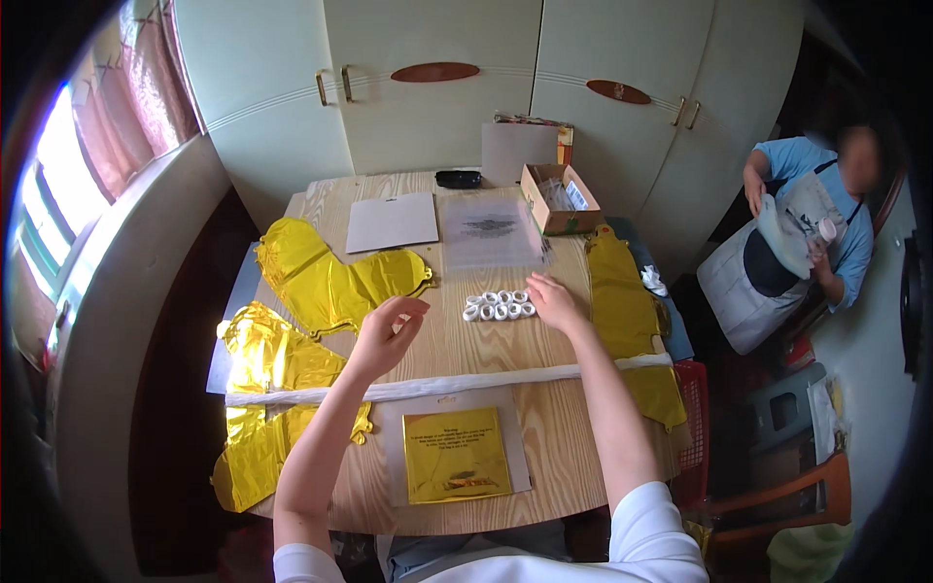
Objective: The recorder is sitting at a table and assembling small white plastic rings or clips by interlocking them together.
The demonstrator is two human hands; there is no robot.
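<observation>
Small white rolls (499,306), perhaps ribbon, stand in two tight rows at the middle of the table. My right hand (554,303) is at their right end, fingers stretched out and touching or nearly touching the end rolls. To the left of the rolls, my left hand (387,335) hovers with loosely bent fingers, thumb apart, and nothing visible in it. A long white strip (457,387) lies across the table, passing under both forearms. Nearest me, a flat folded gold foil packet (457,455) with dark print rests on a pale card (397,457).
Flat gold foil balloons (326,282) lie at left, another (622,291) at right. Farther back are grey cards (394,223), clear plastic bags (486,238), a cardboard box (564,199) and a black tray (459,180). A person (797,233) in an apron stands at right, near a chair (807,500).
</observation>
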